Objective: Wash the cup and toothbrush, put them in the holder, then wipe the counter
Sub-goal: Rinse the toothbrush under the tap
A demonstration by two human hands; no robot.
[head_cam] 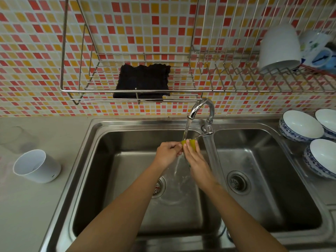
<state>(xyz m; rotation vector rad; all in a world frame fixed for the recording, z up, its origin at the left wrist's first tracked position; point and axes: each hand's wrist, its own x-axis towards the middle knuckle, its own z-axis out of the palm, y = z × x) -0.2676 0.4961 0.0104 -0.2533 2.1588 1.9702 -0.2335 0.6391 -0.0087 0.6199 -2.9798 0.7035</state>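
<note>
— What is lying nearest to you?
— My forearms are reaching out over the left basin (118,188) of the steel sink (85,148). Water is pooling and swirling around its drain strainer (158,186). The right basin (263,188) is showing only a second strainer (237,181).

— And what are your fingers doing?
— Both hands are working on the yellow-green cup (190,142), above the left basin and right under the spout. My right hand (197,160) is wrapping round its side, fingers (188,149) curled close against it. My left hand (168,151) is closing narrow, its fingertips (177,145) pinching at the cup's left edge.

— Which way is the cup pointing?
— Its upper end is facing up toward the tap (201,106), and the stream (187,128) is striking it there and running down between my hands. The long axis seems to be standing roughly up and down, but my right hand is covering most of it, so I cannot tell the lean.

— What is sitting farther off?
— On the counter (36,206) at my left the white holder (39,168) is standing mouth up, its inside showing white wall and one small dark mark. Behind it a clear glass (16,139) is looking blurred. At my right three blue-patterned bowls (291,134) are resting beside the sink, white insides up. On the wall the wire rack (72,90) is carrying a black cloth (141,80), and at its right end a white mug (279,46) is sitting mouth down beside a painted mug (314,48).
</note>
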